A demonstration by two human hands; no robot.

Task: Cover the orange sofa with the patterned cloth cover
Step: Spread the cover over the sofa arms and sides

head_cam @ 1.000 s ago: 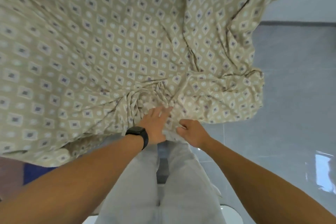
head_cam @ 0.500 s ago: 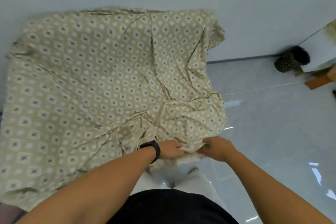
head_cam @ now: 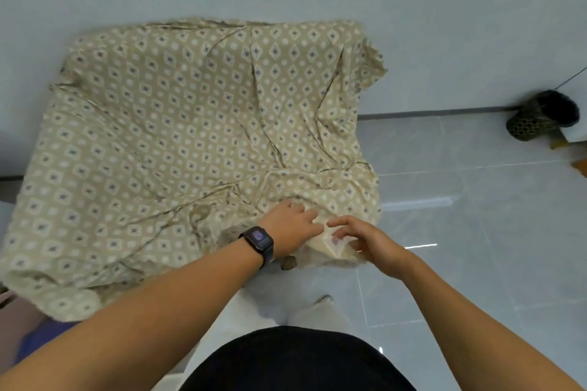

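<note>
The patterned cloth cover (head_cam: 190, 143) lies draped over a bulky shape against the wall, hiding whatever is underneath. At its near right corner the left hand (head_cam: 293, 228), with a smartwatch (head_cam: 259, 240) at the wrist, grips bunched fabric. Just beside it, the right hand (head_cam: 368, 240) hovers with relaxed fingers, holding nothing. A dark mesh basket (head_cam: 540, 119) lies far right on the floor.

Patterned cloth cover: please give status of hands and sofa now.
Left hand grips bunched front edge of patterned cloth cover. Right hand touches same edge, fingers loose. Sofa fully hidden under cover. Nothing in the way.
</note>
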